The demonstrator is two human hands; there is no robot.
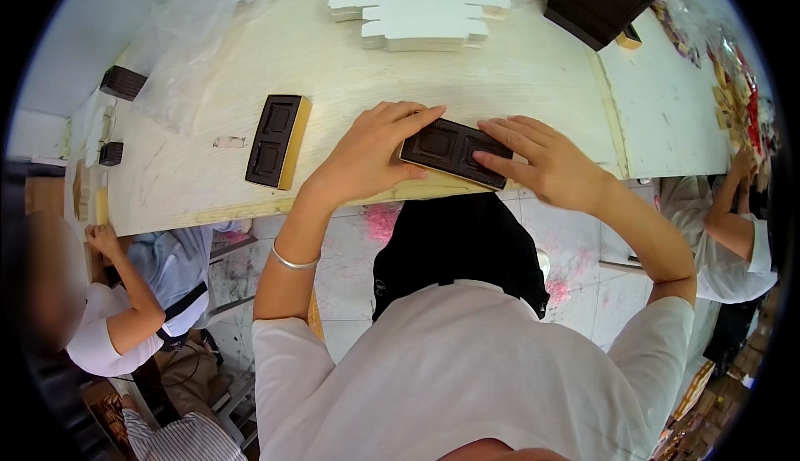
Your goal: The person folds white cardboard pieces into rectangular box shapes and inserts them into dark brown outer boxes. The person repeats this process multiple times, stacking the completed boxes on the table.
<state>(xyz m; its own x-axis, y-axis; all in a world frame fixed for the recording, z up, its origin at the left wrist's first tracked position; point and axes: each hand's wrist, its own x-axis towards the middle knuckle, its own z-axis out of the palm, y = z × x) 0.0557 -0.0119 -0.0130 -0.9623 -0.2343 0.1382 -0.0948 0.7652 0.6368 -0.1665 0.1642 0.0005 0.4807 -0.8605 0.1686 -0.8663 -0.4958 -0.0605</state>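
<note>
A small gold box with a dark brown two-compartment tray (438, 142) in it lies at the table's front edge, between my two hands. My left hand (367, 151) curls round its left end, thumb at the near side and fingers along the far side. My right hand (546, 161) rests on its right end, fingertips pressing on the tray's rim and surface. Left of my hands lies a second gold box (295, 148) with a like brown tray seated in it; neither hand touches it.
Flat white die-cut cartons (421, 2) are stacked at the far middle of the table. A tall stack of brown trays (602, 1) leans at the far right. Clear plastic film (187, 52) lies at the far left. Co-workers sit at both sides, one person's hand (103, 240) at the left edge.
</note>
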